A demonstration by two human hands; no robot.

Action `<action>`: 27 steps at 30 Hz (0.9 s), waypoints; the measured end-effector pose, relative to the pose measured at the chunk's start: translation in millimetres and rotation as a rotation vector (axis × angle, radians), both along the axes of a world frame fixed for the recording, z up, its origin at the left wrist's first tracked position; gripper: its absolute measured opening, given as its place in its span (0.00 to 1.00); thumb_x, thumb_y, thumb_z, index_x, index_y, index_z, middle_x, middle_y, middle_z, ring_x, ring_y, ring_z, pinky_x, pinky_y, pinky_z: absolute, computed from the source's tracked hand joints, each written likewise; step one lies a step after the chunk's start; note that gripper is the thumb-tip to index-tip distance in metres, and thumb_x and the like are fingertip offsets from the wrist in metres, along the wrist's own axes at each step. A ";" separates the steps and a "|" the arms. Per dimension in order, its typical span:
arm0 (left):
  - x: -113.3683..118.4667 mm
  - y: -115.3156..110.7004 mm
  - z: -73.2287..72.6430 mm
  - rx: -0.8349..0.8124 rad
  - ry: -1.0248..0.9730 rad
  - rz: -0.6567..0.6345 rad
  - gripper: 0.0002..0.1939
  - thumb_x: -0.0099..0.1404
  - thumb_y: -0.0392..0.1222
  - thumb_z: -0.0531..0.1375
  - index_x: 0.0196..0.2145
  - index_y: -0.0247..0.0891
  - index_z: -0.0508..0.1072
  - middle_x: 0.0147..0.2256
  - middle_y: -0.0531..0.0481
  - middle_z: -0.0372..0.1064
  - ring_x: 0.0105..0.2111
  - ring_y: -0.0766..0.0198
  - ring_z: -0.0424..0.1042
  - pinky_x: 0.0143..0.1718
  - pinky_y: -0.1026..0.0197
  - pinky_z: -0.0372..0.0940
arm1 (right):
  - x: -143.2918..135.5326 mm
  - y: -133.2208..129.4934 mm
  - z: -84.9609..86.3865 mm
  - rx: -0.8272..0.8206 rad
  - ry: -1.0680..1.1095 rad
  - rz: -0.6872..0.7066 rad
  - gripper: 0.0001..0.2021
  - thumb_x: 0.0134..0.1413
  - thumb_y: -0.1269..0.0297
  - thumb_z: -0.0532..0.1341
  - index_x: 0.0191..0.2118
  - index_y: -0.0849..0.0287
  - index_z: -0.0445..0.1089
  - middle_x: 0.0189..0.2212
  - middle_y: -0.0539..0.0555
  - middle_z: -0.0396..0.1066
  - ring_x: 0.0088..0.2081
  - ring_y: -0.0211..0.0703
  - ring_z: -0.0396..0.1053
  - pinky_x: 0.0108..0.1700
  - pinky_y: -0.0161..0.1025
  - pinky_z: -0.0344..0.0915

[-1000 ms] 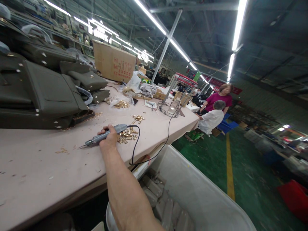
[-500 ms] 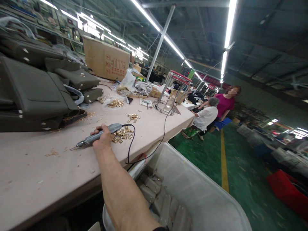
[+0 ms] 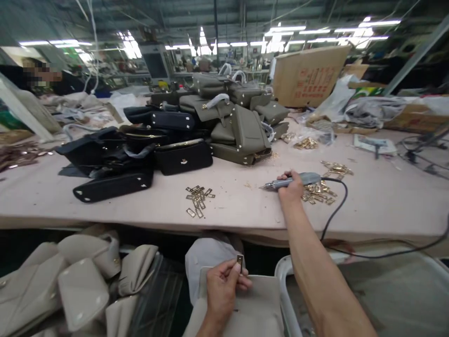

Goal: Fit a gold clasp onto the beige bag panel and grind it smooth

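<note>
My right hand [image 3: 292, 188] is wrapped round a grey electric screwdriver [image 3: 310, 178], just above the table, its tip pointing left. A black cord runs from its back end. Beside that hand lies a pile of gold metal plates [image 3: 321, 193]. Over my lap, my left hand [image 3: 224, 285] pinches a small rectangular metal plate [image 3: 240, 260], held upright between thumb and fingers. Below it lies a beige leather bag or bag part [image 3: 261, 309], partly hidden by that hand. Another cluster of small metal plates [image 3: 198, 199] is spread near the table's front.
Black bags [image 3: 184, 159] and olive bags [image 3: 250, 133] are heaped on the table [image 3: 238, 210]. A cardboard box [image 3: 308, 77] stands behind. Beige bags [image 3: 82, 290] lie low at left; a white bin [image 3: 396, 285] stands at right. A person [image 3: 63, 82] is at far left.
The view has swung left and down, bringing my left hand with the metal plate and the beige bag into sight. My right hand still grips the electric screwdriver by the gold plates.
</note>
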State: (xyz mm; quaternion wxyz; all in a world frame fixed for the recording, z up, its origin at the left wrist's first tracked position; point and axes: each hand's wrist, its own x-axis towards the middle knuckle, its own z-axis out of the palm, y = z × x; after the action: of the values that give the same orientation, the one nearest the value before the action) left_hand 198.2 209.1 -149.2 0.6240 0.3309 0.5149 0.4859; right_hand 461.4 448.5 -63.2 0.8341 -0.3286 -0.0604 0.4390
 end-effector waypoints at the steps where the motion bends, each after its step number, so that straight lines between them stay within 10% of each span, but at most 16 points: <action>1: 0.5 -0.8 -1.3 0.002 -0.009 -0.002 0.33 0.54 0.65 0.73 0.37 0.28 0.81 0.27 0.37 0.79 0.20 0.56 0.79 0.20 0.64 0.73 | 3.0 0.9 -4.0 0.000 -0.004 -0.029 0.10 0.61 0.66 0.62 0.33 0.57 0.59 0.24 0.41 0.62 0.20 0.28 0.60 0.25 0.28 0.65; 27: -2.7 -2.3 7.1 0.023 -0.034 -0.023 0.28 0.59 0.62 0.71 0.36 0.29 0.81 0.29 0.39 0.80 0.22 0.57 0.80 0.21 0.66 0.73 | 3.9 18.0 -23.8 -0.017 -0.071 -0.193 0.13 0.59 0.61 0.66 0.33 0.56 0.60 0.26 0.43 0.66 0.20 0.29 0.61 0.24 0.29 0.68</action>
State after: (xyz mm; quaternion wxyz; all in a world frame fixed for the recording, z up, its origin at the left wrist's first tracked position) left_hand 195.5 206.8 -142.1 0.6345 0.3357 0.4946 0.4901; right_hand 465.3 466.5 -87.0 0.8669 -0.3555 -0.0544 0.3452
